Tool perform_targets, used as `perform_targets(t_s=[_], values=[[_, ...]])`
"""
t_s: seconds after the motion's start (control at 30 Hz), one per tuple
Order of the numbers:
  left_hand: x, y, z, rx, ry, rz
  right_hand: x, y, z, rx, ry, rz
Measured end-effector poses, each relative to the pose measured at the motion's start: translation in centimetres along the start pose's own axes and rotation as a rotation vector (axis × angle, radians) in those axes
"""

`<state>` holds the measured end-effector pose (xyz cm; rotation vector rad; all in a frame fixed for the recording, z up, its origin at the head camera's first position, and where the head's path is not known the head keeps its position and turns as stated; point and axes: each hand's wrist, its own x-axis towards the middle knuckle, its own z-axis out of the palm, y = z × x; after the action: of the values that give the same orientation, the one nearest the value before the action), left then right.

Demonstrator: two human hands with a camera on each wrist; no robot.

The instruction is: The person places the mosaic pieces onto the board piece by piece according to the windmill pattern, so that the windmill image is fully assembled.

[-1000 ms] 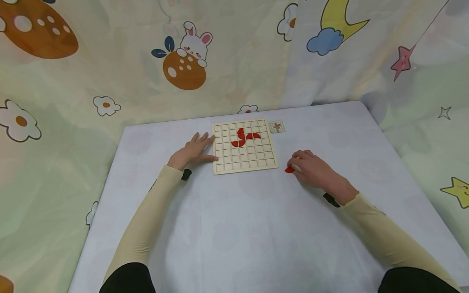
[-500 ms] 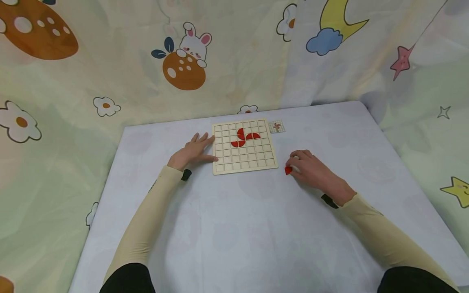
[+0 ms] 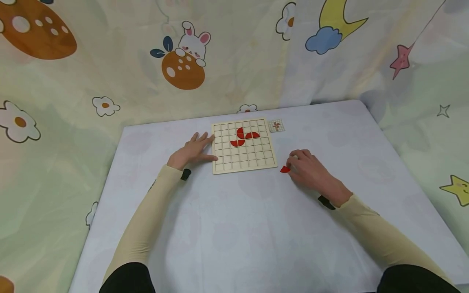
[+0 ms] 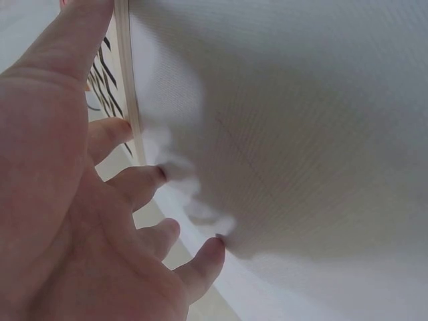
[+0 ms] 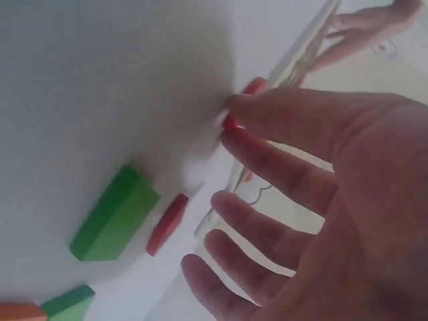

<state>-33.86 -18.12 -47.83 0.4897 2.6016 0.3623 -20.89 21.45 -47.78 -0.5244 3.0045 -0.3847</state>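
Note:
A wooden grid board [image 3: 227,156] lies on the white table, with several red quarter-circle pieces [image 3: 253,135] near its middle. My left hand [image 3: 190,154] has its fingers spread, thumb and fingertips touching the board's left edge. The left wrist view shows the same hand [image 4: 73,200] against the board's side. To the right of the board's lower right corner, my right hand [image 3: 309,171] pinches a red quarter-circle piece [image 3: 284,169] between thumb and index finger. In the right wrist view that piece [image 5: 254,85] is partly hidden by the thumb, and the other fingers are loosely bent.
A small pattern card [image 3: 276,125] sits beside the board's upper right corner. In the right wrist view, a green block [image 5: 114,217], another red piece [image 5: 167,224], a second green block [image 5: 70,303] and an orange piece [image 5: 20,311] lie near the right hand.
My right hand has shifted slightly left, and the red piece has turned in its fingers and now sticks out further toward the board. My left hand stays at the board's edge.

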Motion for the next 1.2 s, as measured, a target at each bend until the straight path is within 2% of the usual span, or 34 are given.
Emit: perform_targets(t_s=[0.3, 0.47, 0.57, 0.77, 0.97, 1.2], values=[[0.3, 0.0, 0.2, -0.001, -0.002, -0.008, 0.4, -0.3, 0.2, 0.067, -0.018, -0.065], [0.3, 0.1, 0.2, -0.007, -0.003, -0.011, 0.3, 0.1, 0.3, 0.065, 0.032, -0.144], [0.2, 0.2, 0.1, -0.008, -0.001, -0.012, 0.2, 0.2, 0.2, 0.045, 0.048, -0.108], [0.2, 0.1, 0.2, -0.002, 0.000, -0.015, 0.7, 0.0, 0.5, 0.014, 0.028, -0.007], [0.3, 0.0, 0.2, 0.004, 0.001, -0.014, 1.0, -0.3, 0.4, 0.000, 0.006, 0.013], [0.3, -0.1, 0.2, 0.006, 0.005, -0.014, 1.2, -0.4, 0.6, 0.002, 0.041, -0.014]])
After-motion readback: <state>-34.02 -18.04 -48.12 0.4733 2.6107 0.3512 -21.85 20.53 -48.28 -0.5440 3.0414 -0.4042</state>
